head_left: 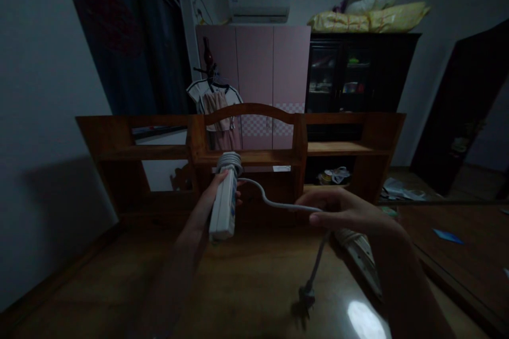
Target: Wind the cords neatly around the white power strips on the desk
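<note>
A white power strip (223, 206) is gripped in my left hand (221, 179), which closes round its upper part. Coils of its pale cord (229, 160) are wound about the strip's far end. From there the cord runs in a loose curve to my right hand (342, 211), where thumb and fingers pinch it. Past that hand the cord hangs down, ending in a plug (306, 295) with metal prongs, low over the yellowish wooden surface (246, 286).
Ahead stands a wooden shelf unit (250, 157) with an arched top. Beside my right forearm lies a long pale object (360, 254) I cannot make out. Behind are a pink wardrobe (254, 69), hanging clothes (214, 100) and a dark cabinet (382, 71). A blue packet (447, 235) lies right.
</note>
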### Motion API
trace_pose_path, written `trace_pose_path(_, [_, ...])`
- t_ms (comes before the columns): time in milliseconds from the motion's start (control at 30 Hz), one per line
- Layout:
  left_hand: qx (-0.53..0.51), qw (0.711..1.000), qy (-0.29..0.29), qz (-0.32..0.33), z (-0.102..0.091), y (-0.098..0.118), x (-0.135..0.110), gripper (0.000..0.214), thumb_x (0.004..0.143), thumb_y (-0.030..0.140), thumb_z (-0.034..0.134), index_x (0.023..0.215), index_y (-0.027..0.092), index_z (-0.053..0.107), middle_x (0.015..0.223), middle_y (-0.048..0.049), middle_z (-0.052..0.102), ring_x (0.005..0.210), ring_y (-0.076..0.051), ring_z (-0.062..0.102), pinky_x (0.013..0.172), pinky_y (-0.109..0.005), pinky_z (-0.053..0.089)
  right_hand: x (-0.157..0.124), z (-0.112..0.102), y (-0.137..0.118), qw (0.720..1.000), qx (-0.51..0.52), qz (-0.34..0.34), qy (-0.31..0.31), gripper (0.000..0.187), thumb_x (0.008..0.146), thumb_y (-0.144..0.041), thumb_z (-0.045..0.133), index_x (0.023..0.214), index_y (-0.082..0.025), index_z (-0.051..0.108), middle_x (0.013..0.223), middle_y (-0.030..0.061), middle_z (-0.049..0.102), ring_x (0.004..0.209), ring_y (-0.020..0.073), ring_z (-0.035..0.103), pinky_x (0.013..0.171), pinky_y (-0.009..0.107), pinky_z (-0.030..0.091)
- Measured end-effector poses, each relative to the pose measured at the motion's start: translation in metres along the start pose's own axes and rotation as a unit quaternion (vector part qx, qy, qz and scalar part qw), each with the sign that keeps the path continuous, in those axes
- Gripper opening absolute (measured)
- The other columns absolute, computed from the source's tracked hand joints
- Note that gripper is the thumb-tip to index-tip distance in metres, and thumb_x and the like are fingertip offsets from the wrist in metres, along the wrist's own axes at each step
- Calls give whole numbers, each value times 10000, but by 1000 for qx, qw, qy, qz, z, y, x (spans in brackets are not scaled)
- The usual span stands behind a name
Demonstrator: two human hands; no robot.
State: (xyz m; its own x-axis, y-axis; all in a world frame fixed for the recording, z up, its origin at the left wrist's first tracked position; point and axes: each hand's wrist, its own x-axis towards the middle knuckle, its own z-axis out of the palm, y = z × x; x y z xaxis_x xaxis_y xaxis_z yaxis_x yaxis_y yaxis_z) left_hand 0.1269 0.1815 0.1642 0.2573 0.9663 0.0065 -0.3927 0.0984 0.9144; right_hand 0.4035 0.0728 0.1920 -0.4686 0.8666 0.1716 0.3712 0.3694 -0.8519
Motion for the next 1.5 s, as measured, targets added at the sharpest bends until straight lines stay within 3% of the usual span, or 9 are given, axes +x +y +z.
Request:
trace_pose_path(133, [-75, 994, -66, -51, -1, 2, -1, 392, 865, 415, 496, 1073, 92, 572, 779, -95, 647, 544, -134, 590, 480, -249, 530, 8, 9, -3, 998, -57, -14, -34, 426, 928, -508, 484, 985, -134, 680, 593, -39, 402, 528, 79, 357, 450, 187, 253])
trace_pose_path(333, [-153, 969, -190, -45, 9, 7, -13, 398, 895, 424, 407, 1132, 127, 524, 995, -137, 634, 562, -104, 531, 493, -236, 503, 4, 14, -1, 978, -125, -22, -163, 340, 926, -418, 514, 914, -130, 694, 737, 8, 590, 623, 97, 495, 534, 181, 353])
trace_pose_path(567, [-95, 969, -228, -22, 13, 5, -19, 476, 892, 439, 379, 1151, 72, 537, 968, -172, 642, 549, -122, 519, 512, -273, 482, 8, 18, 33, 926, -369, 73, -31, 212, 841, -227, 547, 692, -160, 682, 612, 26, 606, 516, 114, 510, 470, 225, 274])
trace_pose_path(767, [-44, 955, -291, -25, 9, 1, -25, 470, 880, 447, 388, 1109, 75, 562, 886, -128, 606, 561, -128, 517, 502, -271, 468, 25, 11, 66, 886, -435, 158, 29, 236, 851, -246, 521, 746, -137, 702, 684, 89, 662, 549, 142, 563, 479, 239, 283])
trace_pose_path(933, [-34, 931, -360, -47, 8, 1, -29, 528, 840, 515, 410, 1135, 100, 547, 815, -85, 565, 521, -107, 488, 467, -247, 448, 36, 7, 74, 950, -285, 43, -122, 163, 829, -241, 600, 933, -155, 693, 826, 45, 688, 704, 146, 620, 577, 196, 403])
trace_pose_path(1067, [-30, 924, -379, -44, 7, 9, -35, 527, 820, 532, 430, 1118, 112, 543, 797, -79, 569, 502, -104, 493, 419, -220, 430, 36, 14, 59, 970, -153, 40, -184, 385, 809, -378, 676, 1133, -177, 625, 805, 16, 674, 692, 143, 625, 574, 190, 436])
trace_pose_path(1167, [-35, 916, -396, -48, 8, 13, -40, 539, 803, 545, 438, 1113, 116, 539, 784, -76, 573, 480, -106, 491, 386, -217, 420, 37, 26, 42, 984, -106, 25, -140, 534, 795, -462, 688, 1243, -207, 548, 862, 21, 676, 743, 156, 632, 601, 202, 459])
trace_pose_path(1267, [-31, 919, -389, -58, 11, 12, -46, 558, 801, 576, 422, 1076, 111, 558, 771, -77, 577, 468, -106, 494, 380, -216, 418, 39, 39, 22, 994, -65, -68, -59, 531, 838, -421, 660, 1304, -237, 484, 1018, 29, 656, 874, 164, 619, 719, 233, 476])
trace_pose_path(1500, [-3, 928, -369, -51, 13, 6, -68, 563, 815, 596, 427, 1046, 113, 600, 795, -109, 625, 484, -117, 527, 405, -211, 407, 34, 47, 2, 978, -100, -152, 97, 223, 893, -388, 590, 935, -177, 649, 914, 49, 632, 875, 187, 572, 772, 275, 456])
